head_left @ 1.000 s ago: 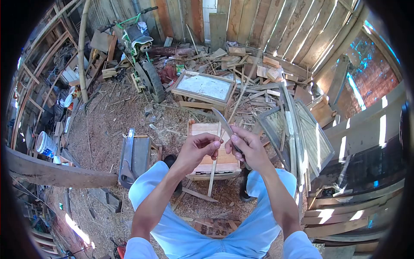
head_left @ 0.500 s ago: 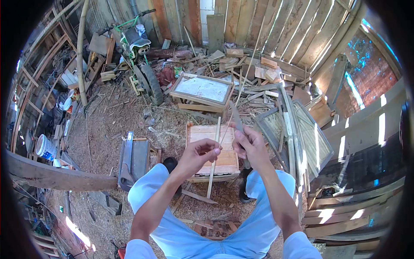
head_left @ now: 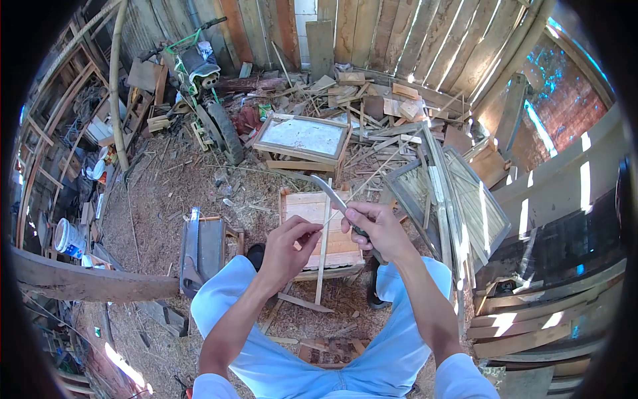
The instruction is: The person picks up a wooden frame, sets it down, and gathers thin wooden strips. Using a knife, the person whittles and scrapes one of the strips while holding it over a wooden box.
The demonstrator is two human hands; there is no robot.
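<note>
My right hand is closed around the dark handle of a knife, its curved blade pointing up and to the left. My left hand is closed in a pinch on the near end of a thin wooden strip, which slants away to the upper right. The blade crosses close to the strip; whether they touch I cannot tell. Beneath the hands stands a low wooden box with a pale plank top. A longer flat wooden slat lies across it, sloping toward the ground between my legs.
A handsaw rests on a small dark stand at left. Ahead is a framed box with a whitish top, with scrap wood behind. A small motorbike stands at back left. Framed panels lean at right.
The knife has swung from pointing up to pointing up-left, and its blade is nearer my left hand. The thin strip now slants lower to the right. My left hand has shifted slightly left.
</note>
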